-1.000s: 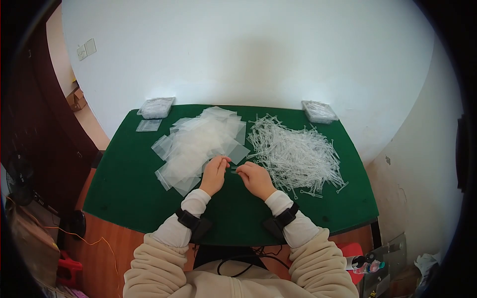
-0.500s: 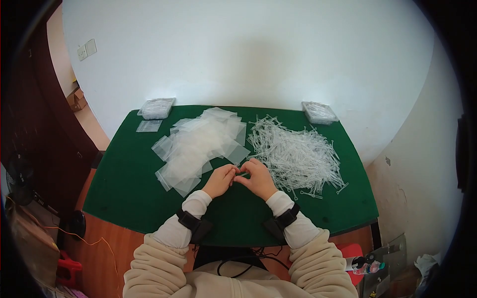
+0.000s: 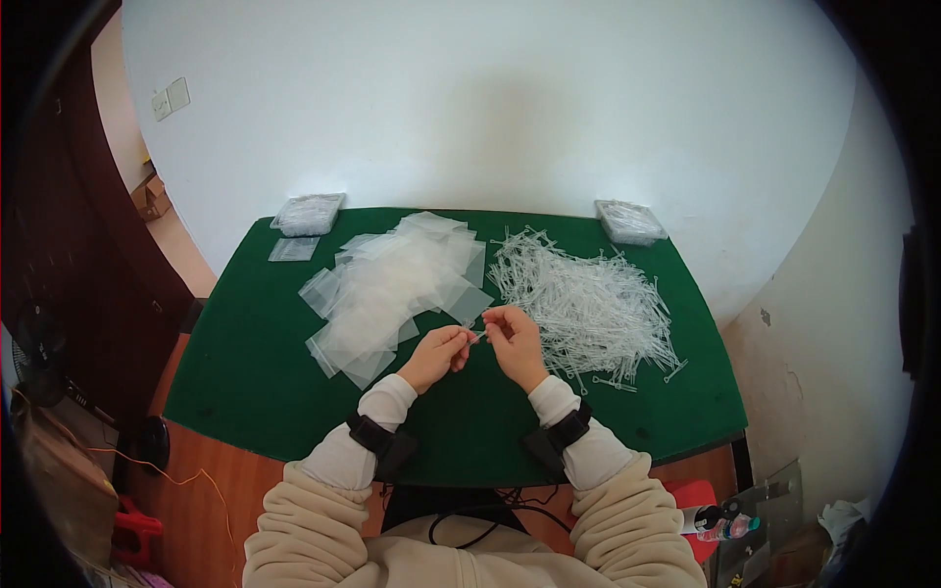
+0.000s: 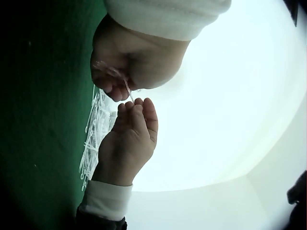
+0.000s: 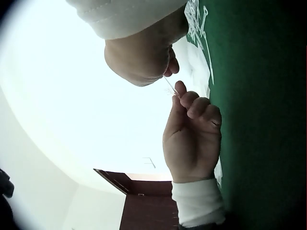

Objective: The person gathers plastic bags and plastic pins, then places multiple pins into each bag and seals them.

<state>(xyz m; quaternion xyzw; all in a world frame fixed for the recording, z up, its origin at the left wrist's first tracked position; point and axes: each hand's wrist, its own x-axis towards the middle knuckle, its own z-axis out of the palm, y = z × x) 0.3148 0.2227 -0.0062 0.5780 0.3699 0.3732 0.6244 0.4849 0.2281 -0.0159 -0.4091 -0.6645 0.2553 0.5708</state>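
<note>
Above the front middle of the table, my left hand (image 3: 437,357) and right hand (image 3: 517,346) are almost fingertip to fingertip. A thin clear plastic stick (image 4: 128,90) spans the small gap between them. The left fingers curl round the clear sticks, partly hidden in the palm in the left wrist view. The right hand pinches the far end of the stick between thumb and fingers. To the right lies a big heap of clear plastic sticks (image 3: 588,309), some with a ring at one end. Clear flat bags (image 3: 392,284) are spread in a pile to the left.
Wrapped clear packs stand at the back corners of the green table (image 3: 235,363), a left pack (image 3: 308,214) and a right pack (image 3: 630,221). A small flat bag (image 3: 294,249) lies before the left one. The white wall (image 3: 490,118) rises behind.
The hands came together, then the right hand drew slightly away to the right and up, with the stick between them. The left hand turned inward and shifted right. Both piles look unchanged.
</note>
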